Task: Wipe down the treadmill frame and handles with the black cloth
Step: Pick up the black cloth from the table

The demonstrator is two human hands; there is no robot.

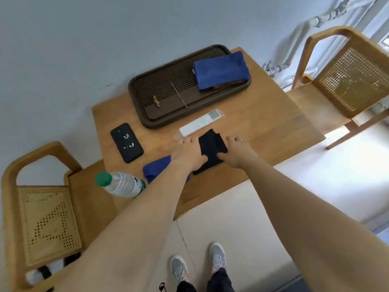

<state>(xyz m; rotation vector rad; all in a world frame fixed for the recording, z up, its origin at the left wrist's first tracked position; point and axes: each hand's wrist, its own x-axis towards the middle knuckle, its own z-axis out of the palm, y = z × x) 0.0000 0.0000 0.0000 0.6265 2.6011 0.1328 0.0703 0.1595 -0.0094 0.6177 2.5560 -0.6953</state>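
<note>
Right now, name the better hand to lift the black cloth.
Right hand, probably: it touches the black cloth beside bare table, while the left hand reaches across the blue cloth near the bottle.
</note>
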